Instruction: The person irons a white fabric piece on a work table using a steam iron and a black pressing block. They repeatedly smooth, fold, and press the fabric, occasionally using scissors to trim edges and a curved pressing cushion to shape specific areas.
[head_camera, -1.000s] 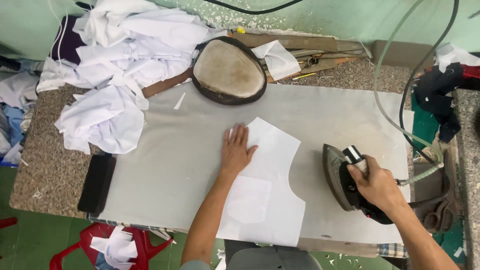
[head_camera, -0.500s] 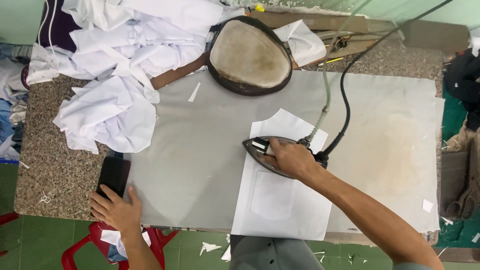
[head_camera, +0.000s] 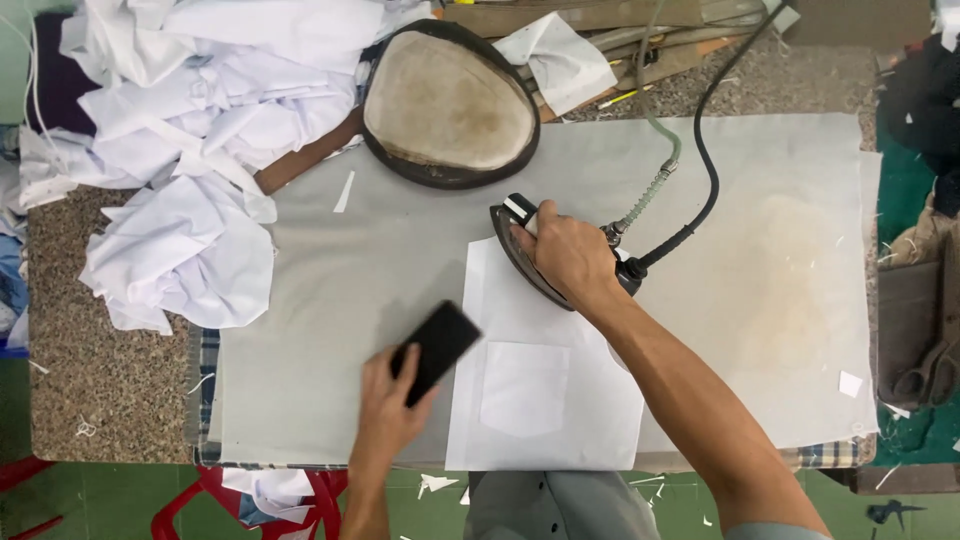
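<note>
A right hand (head_camera: 570, 255) closes around the handle of a steam iron (head_camera: 535, 262), pressing a white shirt panel (head_camera: 545, 390) on the grey ironing pad (head_camera: 330, 330); the left hand (head_camera: 390, 405) grips a flat black block (head_camera: 435, 350); the iron looks heavy and hot, best held by its handle; the cloth is limp, light; no labels are visible.

One head view — looking straight down, fairly near, over the ironing table (head_camera: 300, 400).

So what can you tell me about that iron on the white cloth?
The iron is dark, with a pointed nose aimed up-left. It lies flat on the upper edge of a white cloth piece. The right hand grips its handle from above. A black cord and a pale green hose run from its rear.
</note>
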